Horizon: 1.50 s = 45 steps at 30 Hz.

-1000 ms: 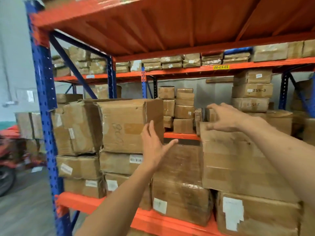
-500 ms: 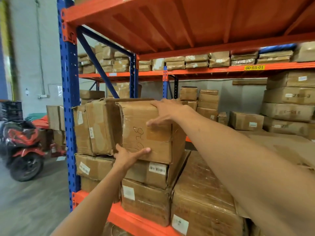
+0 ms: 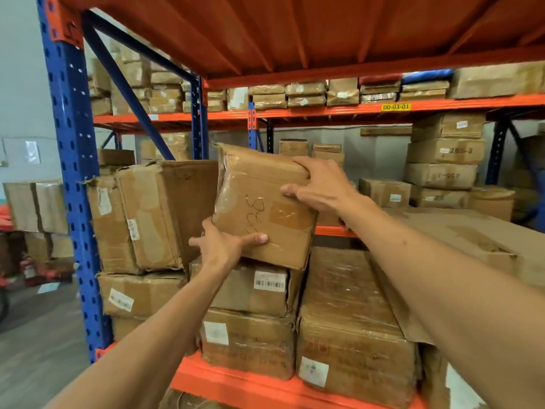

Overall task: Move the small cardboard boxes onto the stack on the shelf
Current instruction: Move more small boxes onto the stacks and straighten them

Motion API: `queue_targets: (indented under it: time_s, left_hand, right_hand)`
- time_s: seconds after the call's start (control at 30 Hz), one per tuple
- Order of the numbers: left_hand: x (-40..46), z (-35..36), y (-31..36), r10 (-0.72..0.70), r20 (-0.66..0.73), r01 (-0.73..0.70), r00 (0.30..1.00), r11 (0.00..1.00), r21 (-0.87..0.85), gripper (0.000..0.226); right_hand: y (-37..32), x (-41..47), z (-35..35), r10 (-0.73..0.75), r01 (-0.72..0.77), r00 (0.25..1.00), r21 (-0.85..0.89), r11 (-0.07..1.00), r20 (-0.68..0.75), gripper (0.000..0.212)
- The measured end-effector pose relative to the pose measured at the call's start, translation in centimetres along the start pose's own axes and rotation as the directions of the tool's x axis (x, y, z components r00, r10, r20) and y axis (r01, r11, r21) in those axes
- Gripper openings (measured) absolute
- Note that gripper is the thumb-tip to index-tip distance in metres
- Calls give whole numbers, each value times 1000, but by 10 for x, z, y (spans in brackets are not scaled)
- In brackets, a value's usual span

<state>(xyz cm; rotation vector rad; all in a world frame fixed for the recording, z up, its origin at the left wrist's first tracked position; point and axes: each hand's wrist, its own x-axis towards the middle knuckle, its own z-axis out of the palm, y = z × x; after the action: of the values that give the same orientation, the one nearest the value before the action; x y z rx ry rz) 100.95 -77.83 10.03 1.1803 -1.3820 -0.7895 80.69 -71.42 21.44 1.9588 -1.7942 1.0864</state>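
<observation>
A small taped cardboard box (image 3: pixel 259 202) with handwritten numbers is tilted up off the stack, its lower right corner still near the box with a barcode label (image 3: pixel 253 287) beneath it. My left hand (image 3: pixel 227 246) grips its lower left edge from below. My right hand (image 3: pixel 318 184) clamps its upper right corner, fingers over the top. Under these sits another labelled box (image 3: pixel 247 343) on the orange shelf (image 3: pixel 236 388).
A dented box (image 3: pixel 141 216) leans just left of the held one, against the blue upright (image 3: pixel 73 172). Wrapped boxes (image 3: pixel 348 314) and a large flat carton (image 3: pixel 460 240) lie to the right. More boxes fill the racks behind. The orange deck above (image 3: pixel 295 33) hangs low.
My hands went from empty to gripping the numbered box. It has been lifted and tipped up from where it lay flat on the stack. The view has swung left.
</observation>
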Motion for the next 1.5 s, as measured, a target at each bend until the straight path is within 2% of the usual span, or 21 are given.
queue_targets:
  time_s: [0.07,0.13,0.2,0.27,0.37,0.43,0.5,0.57,0.63,0.67,0.73,0.8,0.83,1.0,1.13,1.2,1.3,1.37,1.4,1.47,1.5]
  left_hand:
    - [7,0,24,194,25,-194,981,981,23,128]
    - [11,6,54,341,116,-352,933,931,93,121]
    - [10,18,77,402,234,-447,885,875,185,119]
    - [5,29,83,406,339,-501,849,823,268,119]
    - [-6,46,72,434,451,-596,779,736,321,118]
    - [-15,59,68,489,519,-690,701,648,321,117]
    - [-22,71,64,521,568,-757,637,561,335,116]
    - [-27,79,51,525,592,-781,612,517,349,117]
    - [-28,83,35,506,622,-792,597,494,358,128]
    - [-28,85,28,487,644,-796,590,482,366,138]
    - [-27,88,22,445,688,-803,573,474,361,152]
    - [-24,91,20,436,707,-806,556,491,331,153]
    - [-23,93,20,434,715,-808,549,496,319,153]
    - [-15,106,22,344,736,-760,583,551,345,153]
    - [-14,107,20,361,730,-756,581,572,319,144]
    - [-15,103,20,365,740,-769,565,559,311,142]
    - [-8,84,15,393,776,-801,493,553,229,140]
    - [0,59,6,488,698,-787,523,590,177,135]
    - [4,44,-2,551,593,-766,587,616,185,130]
    - [15,11,-21,602,257,-653,756,720,237,121]
    - [22,-7,-31,566,71,-564,821,787,249,119]
  right_hand:
    - [21,-15,-17,147,-140,987,94,986,-71,76]
    - [44,-43,-28,293,-265,946,189,946,-139,76]
    - [61,-79,-22,403,-341,894,287,895,-198,74]
    - [69,-113,-4,514,-433,836,346,832,-192,74]
    - [77,-156,25,651,-581,748,344,737,-129,73]
    - [81,-182,34,730,-677,680,331,657,-59,68]
    - [79,-201,34,761,-749,649,165,641,-11,63]
    - [74,-204,27,706,-717,697,-138,683,-126,67]
    - [63,-190,15,463,-547,835,-371,750,-295,92]
    - [58,-178,10,337,-448,889,-431,784,-310,111]
    - [54,-151,-3,277,-309,951,-516,799,-140,139]
    - [61,-131,-8,363,-244,927,-582,776,96,142]
    - [68,-126,-8,405,-238,901,-600,764,158,140]
    - [82,-116,5,440,-256,884,-622,740,161,136]
    - [82,-113,4,458,-238,867,-646,725,194,135]
    - [76,-108,2,517,-251,824,-669,699,231,137]
    - [58,-79,-11,632,-265,710,-714,648,311,135]
    - [43,-46,-22,640,-236,667,-706,667,381,128]
    - [32,-31,-24,622,-215,675,-701,680,396,126]
    - [1,-4,-17,538,-139,763,-722,678,358,117]
    - [-17,8,-8,463,-92,821,-724,684,333,113]
